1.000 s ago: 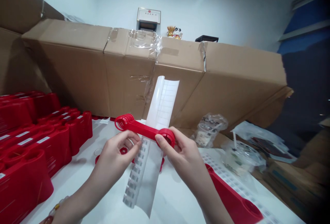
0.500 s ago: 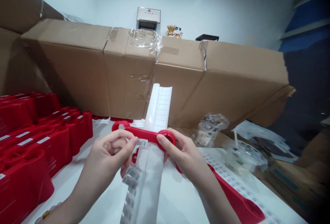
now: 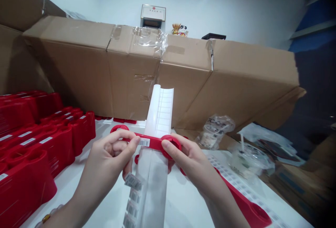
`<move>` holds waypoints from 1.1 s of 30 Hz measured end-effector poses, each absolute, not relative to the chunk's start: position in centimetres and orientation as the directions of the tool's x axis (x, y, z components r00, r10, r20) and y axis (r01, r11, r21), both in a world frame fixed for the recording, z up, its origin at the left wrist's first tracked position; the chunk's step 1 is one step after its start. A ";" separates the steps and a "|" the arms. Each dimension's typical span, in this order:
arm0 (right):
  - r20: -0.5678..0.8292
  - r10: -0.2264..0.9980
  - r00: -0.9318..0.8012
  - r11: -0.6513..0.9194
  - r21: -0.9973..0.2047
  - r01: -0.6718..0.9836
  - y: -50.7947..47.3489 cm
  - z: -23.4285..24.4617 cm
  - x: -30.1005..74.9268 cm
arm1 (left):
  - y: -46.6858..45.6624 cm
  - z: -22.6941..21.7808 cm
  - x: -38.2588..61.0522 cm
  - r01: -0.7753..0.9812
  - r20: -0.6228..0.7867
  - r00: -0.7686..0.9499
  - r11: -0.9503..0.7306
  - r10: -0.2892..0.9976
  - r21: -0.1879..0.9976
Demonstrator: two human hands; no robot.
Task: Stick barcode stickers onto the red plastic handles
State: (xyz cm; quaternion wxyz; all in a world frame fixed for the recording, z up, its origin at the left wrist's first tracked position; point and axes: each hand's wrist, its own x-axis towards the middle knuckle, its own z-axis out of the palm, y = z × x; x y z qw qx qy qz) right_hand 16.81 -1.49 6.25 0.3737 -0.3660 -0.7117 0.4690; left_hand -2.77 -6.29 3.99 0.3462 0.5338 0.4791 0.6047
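Hands on a red plastic holder (image 3: 154, 142)
Left hand (image 3: 107, 154) and right hand (image 3: 189, 158) grip it tightly; barcode sticker (image 3: 144, 142) on it, label sheet (image 3: 153, 182) beneath.

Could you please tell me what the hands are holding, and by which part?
A red plastic bar: the left hand grips it near one ringed end, the right hand at the other.

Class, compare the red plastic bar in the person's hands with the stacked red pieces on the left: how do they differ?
The red plastic bar is single, raised between the left hand and right hand; the stacked red pieces lie in rows on the table. The bar shows a barcode label; the stacked pieces show small white labels. Both are red plastic with round ends.
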 end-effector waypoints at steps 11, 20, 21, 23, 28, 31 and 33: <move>0.191 0.857 -0.478 0.299 -0.941 0.160 -1.5 6.4 16.9 | -5.9 3.8 -3.0 0.057 0.318 -0.167 -0.312 0.933 0.948; 0.215 0.841 -0.496 0.320 -0.938 0.135 -1.6 6.5 16.9 | -6.9 4.6 -2.4 0.063 0.271 -0.206 -0.264 0.940 0.962; 0.215 0.843 -0.494 0.320 -0.938 0.137 -1.6 6.5 16.9 | -6.9 4.6 -2.4 0.060 0.277 -0.197 -0.270 0.941 0.961; 0.214 0.846 -0.489 0.322 -0.935 0.147 -1.7 6.5 16.8 | -6.8 4.5 -2.4 0.062 0.284 -0.195 -0.277 0.939 0.959; 0.254 0.846 -0.470 0.363 -0.919 0.157 -2.1 6.3 16.9 | -6.4 4.2 -2.5 0.085 0.304 -0.200 -0.293 0.931 0.952; 0.251 0.856 -0.451 0.355 -0.921 0.162 -2.2 6.3 16.6 | -5.7 3.6 -2.6 0.114 0.332 -0.193 -0.315 0.923 0.942; 0.226 0.877 -0.424 0.325 -0.929 0.177 -2.2 6.3 16.3 | -5.0 3.2 -2.7 0.126 0.340 -0.194 -0.320 0.920 0.939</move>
